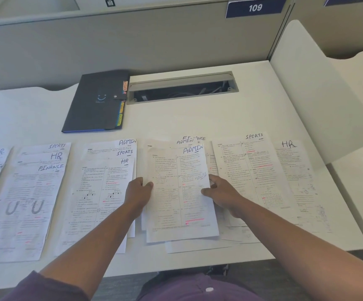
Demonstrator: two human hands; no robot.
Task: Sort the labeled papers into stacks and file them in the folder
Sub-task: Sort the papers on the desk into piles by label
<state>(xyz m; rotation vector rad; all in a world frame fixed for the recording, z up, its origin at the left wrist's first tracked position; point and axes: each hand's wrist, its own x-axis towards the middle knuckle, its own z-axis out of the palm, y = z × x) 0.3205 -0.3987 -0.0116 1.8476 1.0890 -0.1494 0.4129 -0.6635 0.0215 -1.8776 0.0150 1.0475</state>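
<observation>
**deskguy:** Both hands were at frame center, left hand (138,193) and right hand (220,192) pinching the side edges of the top ADMIN sheet (181,192).

**filer22:** And the folder (96,102)?

**deskguy:** Closed, upper left of center, well apart from the papers.

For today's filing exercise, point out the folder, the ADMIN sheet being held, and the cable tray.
Folder (93,103): head view, middle of its dark cover.
ADMIN sheet (180,177): head view, printed centre between the hands.
Cable tray (182,93): head view, dark opening.
</observation>
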